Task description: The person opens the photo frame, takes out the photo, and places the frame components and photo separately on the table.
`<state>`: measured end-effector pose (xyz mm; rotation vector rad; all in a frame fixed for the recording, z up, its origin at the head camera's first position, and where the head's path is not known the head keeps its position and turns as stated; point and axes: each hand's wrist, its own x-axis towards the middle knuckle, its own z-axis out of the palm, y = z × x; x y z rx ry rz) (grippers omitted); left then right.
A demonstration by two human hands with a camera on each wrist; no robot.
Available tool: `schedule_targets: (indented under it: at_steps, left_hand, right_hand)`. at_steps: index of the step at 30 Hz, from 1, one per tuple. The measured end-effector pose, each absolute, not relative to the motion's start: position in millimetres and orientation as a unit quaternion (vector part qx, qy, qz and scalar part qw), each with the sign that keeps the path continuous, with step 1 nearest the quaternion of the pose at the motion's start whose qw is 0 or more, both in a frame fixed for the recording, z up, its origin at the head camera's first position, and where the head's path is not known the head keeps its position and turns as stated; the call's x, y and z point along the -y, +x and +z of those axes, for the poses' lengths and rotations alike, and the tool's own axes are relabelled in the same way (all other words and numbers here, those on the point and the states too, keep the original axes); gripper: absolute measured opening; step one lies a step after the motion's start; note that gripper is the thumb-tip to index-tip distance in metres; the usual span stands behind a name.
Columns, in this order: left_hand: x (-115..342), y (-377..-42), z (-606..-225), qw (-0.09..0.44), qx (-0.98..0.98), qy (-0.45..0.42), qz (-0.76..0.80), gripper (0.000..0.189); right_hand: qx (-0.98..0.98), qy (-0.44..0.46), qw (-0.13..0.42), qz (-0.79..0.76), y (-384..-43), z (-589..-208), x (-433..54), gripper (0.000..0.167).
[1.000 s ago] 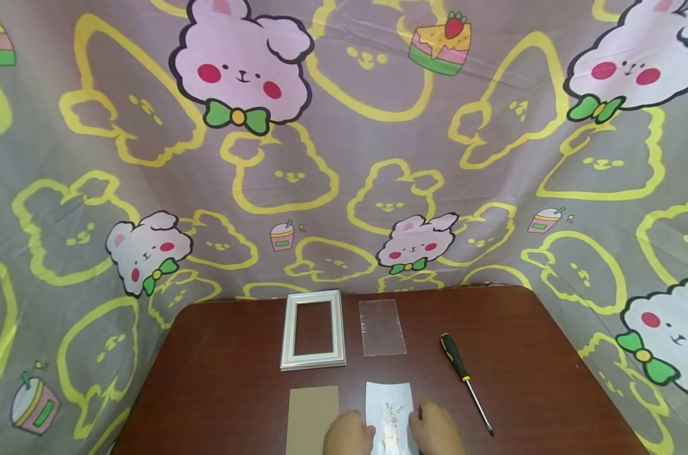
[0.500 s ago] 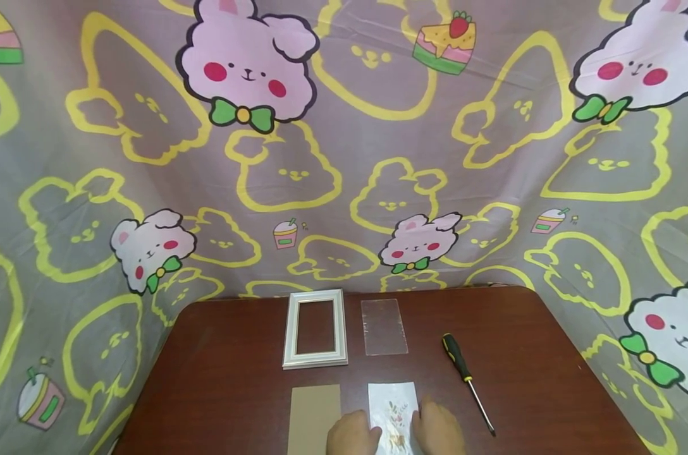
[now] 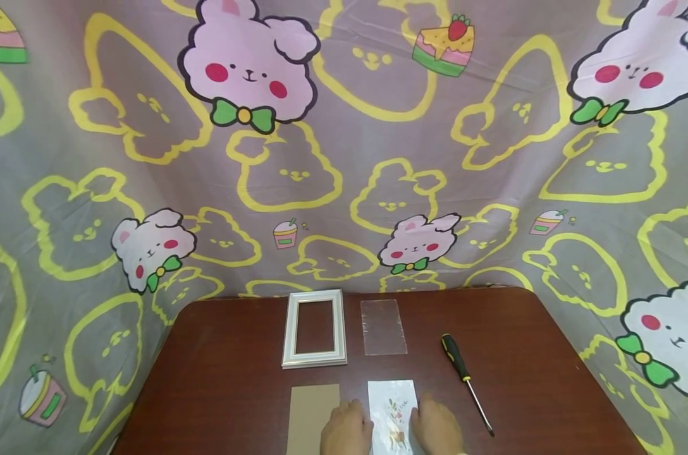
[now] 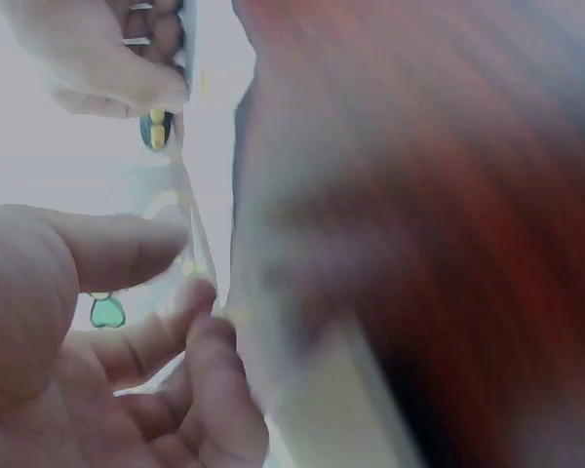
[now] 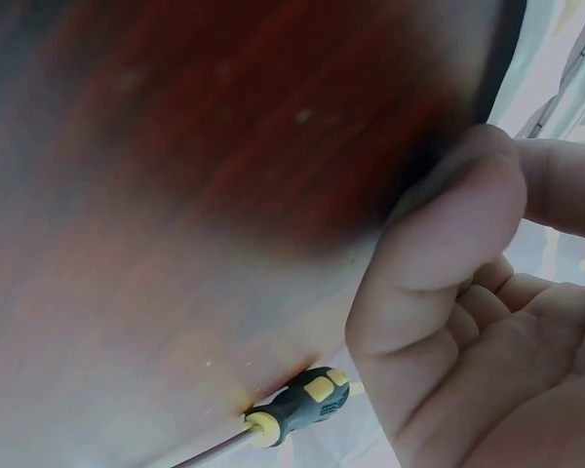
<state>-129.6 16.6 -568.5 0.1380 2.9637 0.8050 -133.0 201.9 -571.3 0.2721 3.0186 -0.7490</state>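
A glossy white picture print [image 3: 394,407] with small flowers and a brown figure lies between the two hands at the table's near side. My left hand [image 3: 346,430] holds its left edge, thumb and fingers at the rim in the left wrist view. Along the opposite edge, my right hand [image 3: 437,428] pinches the print between thumb and curled index finger. Beside the left hand lies a tan backing board [image 3: 311,414], partly covered by that hand. A white picture frame [image 3: 314,328] and a clear plastic sheet [image 3: 382,327] lie farther back.
A black and yellow screwdriver [image 3: 465,376] lies to the right, its blade pointing toward the near side. The brown table [image 3: 219,366] ends against a hanging cloth [image 3: 332,145] printed with rabbits.
The print shifts slightly and lies flatter, with less glare on it. My left hand's fingers have moved a little forward along its edge. Frame, clear sheet, board and screwdriver stay put.
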Motion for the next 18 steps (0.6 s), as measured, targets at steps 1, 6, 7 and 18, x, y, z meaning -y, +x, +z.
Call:
schedule_targets:
  at_steps: [1,6,7,18]
  left_hand:
    - [-13.0,-129.6,-568.6,0.013,-0.967,0.048,0.249,0.026]
    - [2.5,-133.4,-569.7,-0.051,-0.978,0.066,0.192,0.032]
    - [4.6,-135.7,-569.1,-0.056,-0.978,0.073,0.188,0.032]
    - [34.0,-200.1,-556.1,-0.114,-0.979,0.063,0.155,0.047]
  right_hand:
    - [-0.967,0.085,0.008,-0.240,-133.6,-571.4,-201.6,0.014]
    - [-0.969,0.087,-0.006,-0.230,-136.8,-572.1,-201.7,0.014]
    - [-0.970,0.089,-0.006,-0.228,-137.3,-571.9,-201.8,0.014]
    - [-0.968,0.092,-0.001,-0.235,-140.6,-574.9,-198.8,0.013]
